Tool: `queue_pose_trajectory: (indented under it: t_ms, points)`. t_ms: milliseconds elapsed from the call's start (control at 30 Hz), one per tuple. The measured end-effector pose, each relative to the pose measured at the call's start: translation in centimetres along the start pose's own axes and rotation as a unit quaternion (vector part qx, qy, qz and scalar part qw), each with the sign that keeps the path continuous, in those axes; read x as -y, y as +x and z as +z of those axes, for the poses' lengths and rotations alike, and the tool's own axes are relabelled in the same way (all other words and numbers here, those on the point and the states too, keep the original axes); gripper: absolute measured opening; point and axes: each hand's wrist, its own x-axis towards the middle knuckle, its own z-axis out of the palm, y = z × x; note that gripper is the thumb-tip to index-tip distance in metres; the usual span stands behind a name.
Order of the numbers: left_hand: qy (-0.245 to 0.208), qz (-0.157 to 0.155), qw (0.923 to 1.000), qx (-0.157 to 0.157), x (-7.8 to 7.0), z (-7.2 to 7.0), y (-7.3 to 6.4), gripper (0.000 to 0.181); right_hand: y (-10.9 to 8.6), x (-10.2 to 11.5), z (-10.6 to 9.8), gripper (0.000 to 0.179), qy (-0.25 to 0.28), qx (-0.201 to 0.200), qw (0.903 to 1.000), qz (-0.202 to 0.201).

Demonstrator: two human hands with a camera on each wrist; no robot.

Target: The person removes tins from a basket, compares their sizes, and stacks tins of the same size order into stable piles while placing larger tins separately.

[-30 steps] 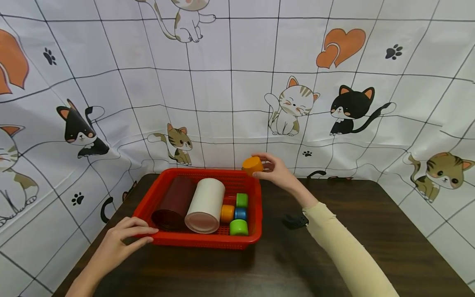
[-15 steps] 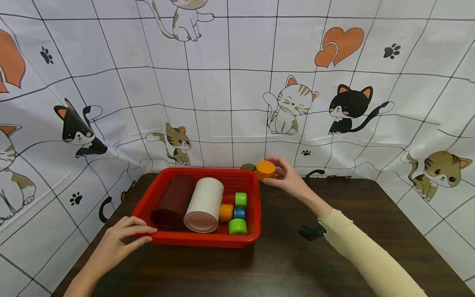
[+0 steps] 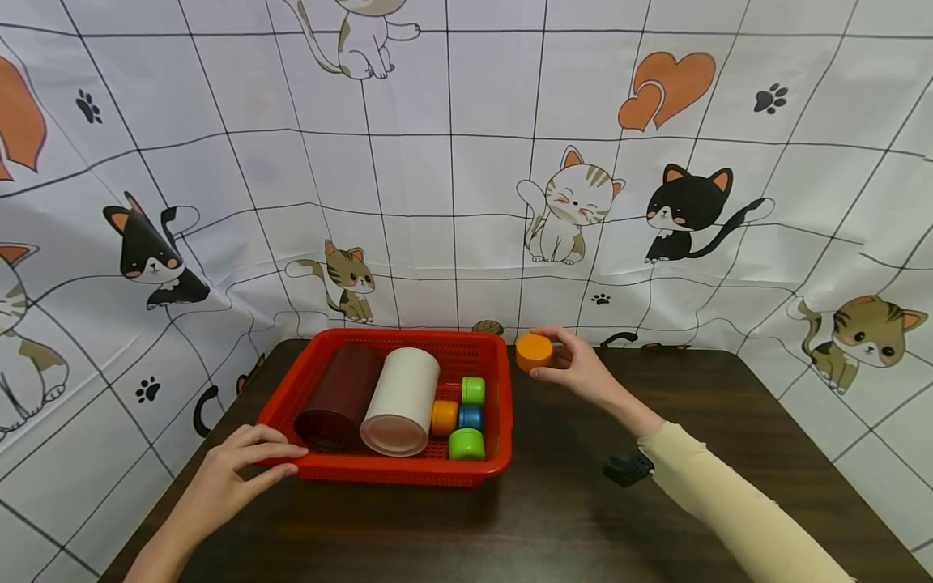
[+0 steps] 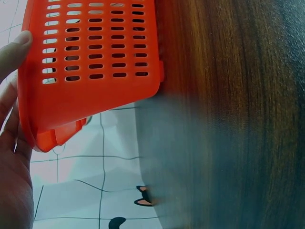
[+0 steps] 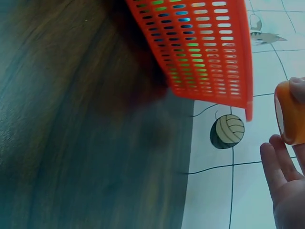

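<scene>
At its near left corner, the red plastic basket has its rim between the thumb and fingers of my left hand. The thumb lies on the basket's outer side in the left wrist view. My right hand pinches a short orange cylinder just off the basket's right rim, above the table; the right wrist view shows a pale end on it. Lying in the basket are a dark brown cylinder and a white cylinder.
Right of the white cylinder sit two green pieces, a blue piece and another orange piece. The dark wooden table meets a white cat-print sheet hanging behind and at the sides.
My right hand has carried the orange cylinder from over the basket's far right corner to the right and a little lower. The left hand and the basket have stayed in place.
</scene>
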Motion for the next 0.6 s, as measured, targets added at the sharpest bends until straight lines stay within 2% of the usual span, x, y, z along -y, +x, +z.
queue_pose_trajectory:
  t_ms: [133, 300, 433, 600]
  points:
    - [-0.004, 0.010, 0.9999, 0.001, 0.1, 0.0, 0.0, 0.050, -0.4, -0.5, 0.0, 0.064, -0.036, -0.011, 0.9993, 0.002]
    - [0.014, -0.006, 0.9997, 0.018, 0.1, -0.2, 0.1, 0.048, -1.0, -0.9, 0.0, 0.064, -0.086, -0.022, 0.9958, 0.022]
    - [0.023, -0.017, 0.9994, 0.021, 0.0, -0.3, 0.1, 0.048, -1.6, -1.3, 0.1, 0.065, -0.095, -0.023, 0.9943, 0.041]
    - [0.011, -0.025, 0.9995, 0.016, -0.3, -0.2, 0.2, 0.050, -2.3, -2.2, 0.0, 0.064, -0.092, -0.018, 0.9946, 0.045]
